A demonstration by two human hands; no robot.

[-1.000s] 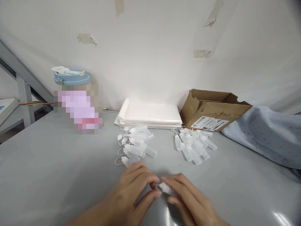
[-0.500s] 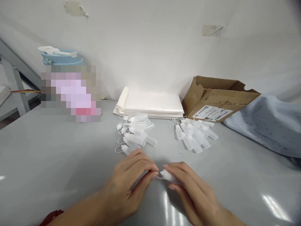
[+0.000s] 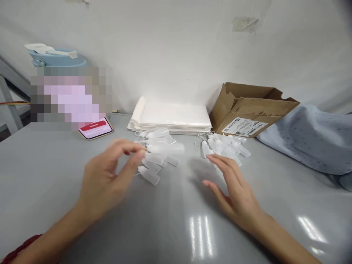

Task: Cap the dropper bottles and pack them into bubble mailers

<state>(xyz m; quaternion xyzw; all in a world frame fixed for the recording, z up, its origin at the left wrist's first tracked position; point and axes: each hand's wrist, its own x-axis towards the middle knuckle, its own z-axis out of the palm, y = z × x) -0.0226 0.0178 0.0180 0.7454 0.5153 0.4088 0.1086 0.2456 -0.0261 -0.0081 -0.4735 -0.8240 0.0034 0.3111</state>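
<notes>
Beside right hand [image 3: 238,192]; open tabletop [image 3: 286,194]

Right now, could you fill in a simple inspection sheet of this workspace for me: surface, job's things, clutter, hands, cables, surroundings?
Surface: grey table, shiny, with light reflections and a few dark specks.
Job's things: small white bottles in a left pile and a right pile; both lie nearer than the white stack.
Clutter: phone, partly pixelated; blue lid, pixelated below; open box; cloth.
Hands: left hand pinched near a blurred bottle's tip, hold unclear; right hand open, nothing seen in it.
Cables: red and yellow wires, far left.
Surroundings: pale wall with tape; grey frame at left.
</notes>
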